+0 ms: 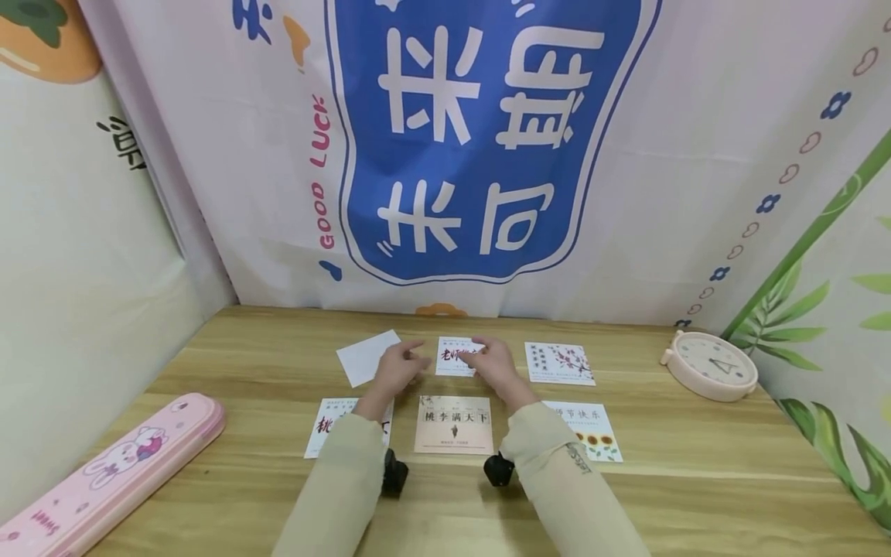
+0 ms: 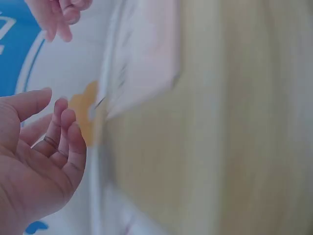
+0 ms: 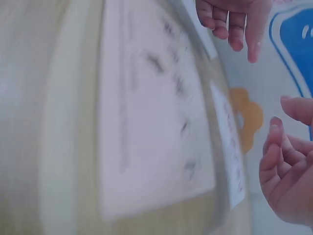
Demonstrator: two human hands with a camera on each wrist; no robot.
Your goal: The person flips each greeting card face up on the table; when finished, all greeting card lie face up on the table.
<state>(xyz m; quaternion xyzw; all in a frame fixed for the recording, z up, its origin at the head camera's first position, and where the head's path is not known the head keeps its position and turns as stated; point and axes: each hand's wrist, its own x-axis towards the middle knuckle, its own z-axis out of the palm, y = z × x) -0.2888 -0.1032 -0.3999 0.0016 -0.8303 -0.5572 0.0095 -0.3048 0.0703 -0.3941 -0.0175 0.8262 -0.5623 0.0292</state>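
Note:
My left hand (image 1: pixel 400 370) hovers beside a blank white card (image 1: pixel 360 363) in the back row, fingers loosely bent, holding nothing. My right hand (image 1: pixel 496 365) is over the right part of the back middle card (image 1: pixel 448 350), which bears red writing and is partly covered. In the left wrist view the left hand (image 2: pixel 44 161) has its palm turned up and fingers relaxed. The right wrist view shows the right hand (image 3: pixel 293 161) similarly loose, with thumb and fingertips apart. A beige card (image 1: pixel 454 435) with dark characters lies between my forearms.
A blossom card (image 1: pixel 560 363) lies back right. In front are a red-lettered card (image 1: pixel 322 433), partly behind the left sleeve, and a sunflower card (image 1: pixel 592 433). A pink case (image 1: pixel 132 472) stands left, a round clock (image 1: pixel 713 365) right. A printed curtain (image 1: pixel 626 232) borders the wooden table's back edge.

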